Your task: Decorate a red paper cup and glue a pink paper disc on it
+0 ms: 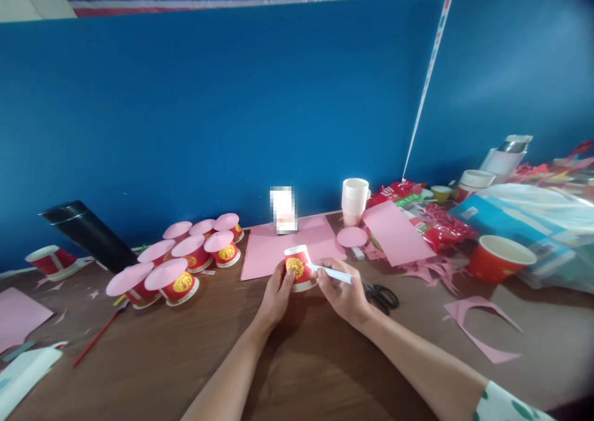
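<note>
A red paper cup (297,257) with a yellow round emblem is upside down in front of me. My left hand (277,294) is closed around its left side, the thumb lying near the emblem. In my right hand (346,296) is a white pen (336,273), its tip end pointing left at the cup's right side; I cannot tell whether it touches. Behind the cup lies a pink paper sheet (260,254). Black scissors (386,296) rest on the table just right of my right hand.
Several upturned cups topped with pink discs (174,275) stand to the left, near a black tumbler (88,232) and a red-handled brush (99,334). On the right are stacked white cups (355,201), red packets (443,226), an orange-red cup (496,263) and pink scraps (482,331). A blue partition (232,111) closes the back.
</note>
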A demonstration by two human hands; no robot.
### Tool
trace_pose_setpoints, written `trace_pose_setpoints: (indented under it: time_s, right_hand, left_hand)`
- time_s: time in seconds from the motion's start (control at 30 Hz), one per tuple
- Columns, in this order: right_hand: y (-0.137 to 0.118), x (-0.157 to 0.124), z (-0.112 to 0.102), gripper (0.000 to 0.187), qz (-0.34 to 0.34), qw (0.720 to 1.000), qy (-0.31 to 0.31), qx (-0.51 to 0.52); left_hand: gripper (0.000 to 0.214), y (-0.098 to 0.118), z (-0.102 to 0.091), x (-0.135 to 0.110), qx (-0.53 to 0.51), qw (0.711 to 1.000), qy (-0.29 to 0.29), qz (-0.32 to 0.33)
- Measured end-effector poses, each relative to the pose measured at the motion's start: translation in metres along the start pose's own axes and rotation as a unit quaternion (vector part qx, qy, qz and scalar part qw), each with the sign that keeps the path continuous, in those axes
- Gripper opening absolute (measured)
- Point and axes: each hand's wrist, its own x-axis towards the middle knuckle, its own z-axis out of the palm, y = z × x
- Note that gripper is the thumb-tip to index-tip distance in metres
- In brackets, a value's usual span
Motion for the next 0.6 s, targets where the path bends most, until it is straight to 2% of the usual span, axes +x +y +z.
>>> trace_pose_setpoints:
  time_s: [0.13, 0.27, 0.4, 0.6]
  right_hand:
    - [0.0029, -0.0018, 0.0006, 0.013, 0.021, 0.999, 0.008, 0.046]
    - [0.006, -0.0021, 0.0012, 0.013, 0.031, 0.998, 0.024, 0.044]
    - [0.007, -0.0012, 0.0005, 0.014, 0.018, 0.999, 0.025, 0.034]
    - [0.0091, -0.0023, 0.0029, 0.028, -0.013, 0.998, 0.033, 0.047]
  left_hand:
    - [0.044, -0.0009, 0.0, -0.0003, -0.004, 1.0, 0.006, -0.014]
    - [0.046, -0.0033, 0.0, -0.0009, -0.016, 0.999, -0.001, -0.035]
    - [0.047, -0.0056, -0.0006, -0.0014, -0.028, 0.999, -0.002, -0.045]
    - [0.052, -0.0093, -0.0008, -0.0011, -0.092, 0.99, 0.042, -0.1]
